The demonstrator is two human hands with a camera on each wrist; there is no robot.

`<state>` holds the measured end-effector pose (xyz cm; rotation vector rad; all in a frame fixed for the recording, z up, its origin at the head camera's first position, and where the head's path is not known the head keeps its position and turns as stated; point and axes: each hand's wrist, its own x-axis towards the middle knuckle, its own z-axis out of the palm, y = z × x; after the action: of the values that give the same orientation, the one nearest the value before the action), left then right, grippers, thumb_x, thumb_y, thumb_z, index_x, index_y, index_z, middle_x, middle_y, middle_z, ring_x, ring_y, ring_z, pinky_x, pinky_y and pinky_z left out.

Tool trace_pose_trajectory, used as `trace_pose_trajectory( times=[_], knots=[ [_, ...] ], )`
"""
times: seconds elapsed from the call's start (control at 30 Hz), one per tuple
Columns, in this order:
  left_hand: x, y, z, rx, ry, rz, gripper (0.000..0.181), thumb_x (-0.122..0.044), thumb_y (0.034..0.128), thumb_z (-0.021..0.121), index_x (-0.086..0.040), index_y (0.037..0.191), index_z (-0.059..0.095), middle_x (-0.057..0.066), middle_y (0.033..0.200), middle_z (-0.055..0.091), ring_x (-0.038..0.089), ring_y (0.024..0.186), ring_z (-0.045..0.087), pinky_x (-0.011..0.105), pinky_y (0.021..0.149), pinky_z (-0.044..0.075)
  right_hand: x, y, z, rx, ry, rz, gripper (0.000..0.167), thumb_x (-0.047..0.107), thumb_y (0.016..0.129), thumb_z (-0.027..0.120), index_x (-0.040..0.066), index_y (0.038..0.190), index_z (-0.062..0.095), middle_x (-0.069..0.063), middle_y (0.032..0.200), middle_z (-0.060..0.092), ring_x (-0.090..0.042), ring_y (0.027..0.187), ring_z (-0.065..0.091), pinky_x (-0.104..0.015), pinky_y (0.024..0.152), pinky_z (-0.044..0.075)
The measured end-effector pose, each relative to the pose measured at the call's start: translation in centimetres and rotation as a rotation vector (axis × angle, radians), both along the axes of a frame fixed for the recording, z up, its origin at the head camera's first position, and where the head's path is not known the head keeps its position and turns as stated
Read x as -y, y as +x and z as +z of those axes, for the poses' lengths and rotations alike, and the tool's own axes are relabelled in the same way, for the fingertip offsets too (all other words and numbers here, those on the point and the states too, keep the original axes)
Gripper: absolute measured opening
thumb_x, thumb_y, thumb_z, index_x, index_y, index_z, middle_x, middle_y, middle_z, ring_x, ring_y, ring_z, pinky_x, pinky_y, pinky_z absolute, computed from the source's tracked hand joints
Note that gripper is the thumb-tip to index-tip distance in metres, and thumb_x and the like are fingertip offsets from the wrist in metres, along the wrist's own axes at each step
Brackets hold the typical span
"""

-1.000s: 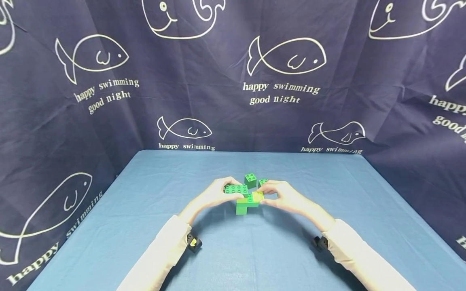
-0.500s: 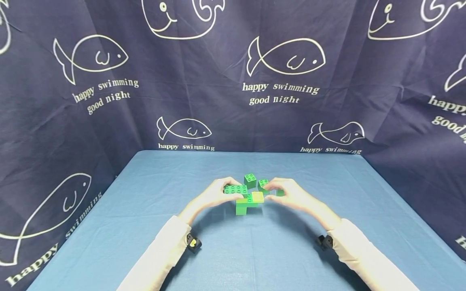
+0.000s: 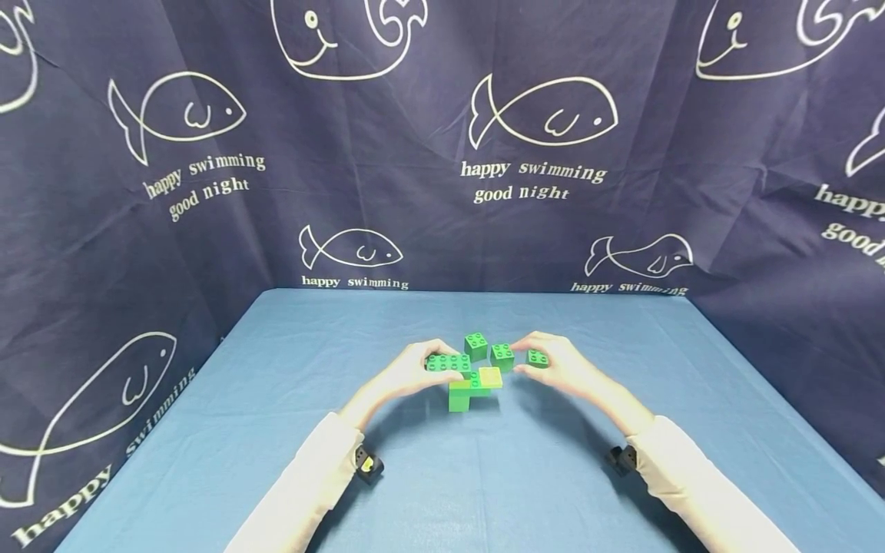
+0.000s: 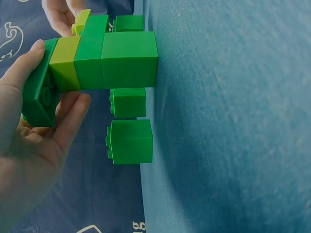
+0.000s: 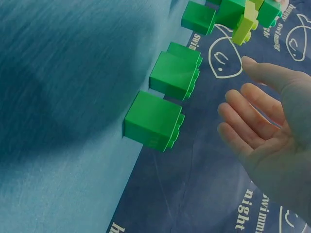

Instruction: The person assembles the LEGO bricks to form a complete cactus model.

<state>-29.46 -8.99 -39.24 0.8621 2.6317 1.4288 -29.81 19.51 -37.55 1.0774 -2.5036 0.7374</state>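
Over the near side of the counter (image 3: 442, 499), my pale sleeves (image 3: 300, 480) reach in, a black device (image 3: 366, 463) on each wrist. Toward the middle stands a stack: a square green block (image 3: 459, 401) lowest, a longer green block (image 3: 480, 392) across it, one yellow block (image 3: 459, 384) on the left end, another yellow block (image 3: 490, 377) on the right. My left grip (image 3: 415, 369) is clamped, thumb and fingers, on an eight-studded green block (image 3: 449, 362) above the left-hand yellow. My right grip (image 3: 563, 365) is apart, fingers loosely bent, a loose green block (image 3: 537, 359) showing through its gap. Two more green blocks (image 3: 502, 357) sit behind the stack. Farthest hangs dark blue cloth (image 3: 415, 177) printed with white fish.
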Motion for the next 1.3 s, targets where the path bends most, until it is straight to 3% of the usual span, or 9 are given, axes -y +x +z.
trace_pose_trajectory(
  times=[0.17,0.33,0.63,0.83,0.9,1.03,1.1,1.3],
  knots=[
    [0.0,0.0,0.0,0.003,-0.001,0.001,0.031,-0.032,0.0785,0.075,-0.019,0.105,0.066,-0.005,0.100,0.069,0.021,0.096,0.063,0.034,0.089,0.049,-0.4,-0.3,-0.1,0.025,-0.005,-0.043,0.038,0.012,0.077,0.075,0.000,0.111,0.064,-0.014,0.107,0.067,-0.030,0.099,0.064,-0.045,0.090,0.050],
    [0.0,0.0,-0.1,0.014,0.021,-0.016,0.031,-0.030,0.0786,0.075,-0.018,0.106,0.066,-0.001,0.101,0.069,0.027,0.099,0.063,0.043,0.092,0.048,-0.7,-0.6,-0.3,0.036,-0.014,-0.052,0.040,0.012,0.077,0.076,-0.001,0.112,0.063,-0.016,0.106,0.068,-0.031,0.097,0.065,-0.046,0.089,0.050],
    [0.1,-0.2,-0.3,-0.002,0.004,-0.001,0.031,-0.031,0.0779,0.076,-0.020,0.105,0.067,-0.007,0.099,0.069,0.011,0.093,0.062,0.027,0.086,0.049,-1.4,-1.3,-1.0,-0.031,-0.035,-0.041,0.036,0.009,0.073,0.078,-0.001,0.106,0.066,-0.015,0.102,0.068,-0.030,0.091,0.066,-0.044,0.083,0.052],
    [0.1,-0.2,-0.2,-0.006,0.021,-0.012,0.032,-0.031,0.0785,0.075,-0.018,0.107,0.066,0.000,0.102,0.070,0.020,0.096,0.063,0.034,0.089,0.049,-1.9,-1.8,-1.5,-0.031,-0.017,-0.065,0.034,0.010,0.075,0.077,0.000,0.106,0.066,-0.013,0.101,0.067,-0.029,0.091,0.065,-0.043,0.083,0.052],
    [0.1,0.3,0.2,0.003,0.030,-0.016,0.033,-0.028,0.0794,0.075,-0.014,0.108,0.066,0.005,0.104,0.069,0.025,0.099,0.063,0.039,0.091,0.049,-2.1,-1.9,-1.7,-0.011,-0.008,-0.079,0.034,0.011,0.075,0.077,0.000,0.106,0.066,-0.013,0.102,0.067,-0.029,0.092,0.065,-0.044,0.084,0.052],
    [0.0,0.2,0.2,0.015,0.040,-0.020,0.035,-0.027,0.0789,0.076,-0.013,0.109,0.066,0.007,0.105,0.069,0.026,0.099,0.062,0.043,0.091,0.048,-2.4,-2.1,-1.9,0.014,-0.007,-0.096,0.035,0.011,0.076,0.077,0.000,0.107,0.066,-0.013,0.103,0.067,-0.030,0.094,0.064,-0.045,0.086,0.051],
    [0.1,-0.2,-0.3,0.007,0.035,-0.019,0.035,-0.029,0.0783,0.076,-0.016,0.109,0.066,0.004,0.103,0.070,0.024,0.097,0.063,0.040,0.089,0.049,-2.4,-2.1,-2.0,0.017,-0.015,-0.101,0.035,0.010,0.075,0.077,-0.001,0.106,0.066,-0.014,0.102,0.067,-0.031,0.093,0.064,-0.045,0.085,0.051],
    [0.1,-0.2,-0.4,-0.004,0.029,-0.011,0.034,-0.032,0.0773,0.076,-0.018,0.107,0.067,0.000,0.101,0.070,0.023,0.096,0.063,0.031,0.086,0.049,-2.6,-2.2,-2.3,-0.003,-0.013,-0.110,0.036,0.008,0.073,0.077,-0.005,0.104,0.065,-0.017,0.098,0.067,-0.033,0.089,0.063,-0.047,0.081,0.051]
  ],
)
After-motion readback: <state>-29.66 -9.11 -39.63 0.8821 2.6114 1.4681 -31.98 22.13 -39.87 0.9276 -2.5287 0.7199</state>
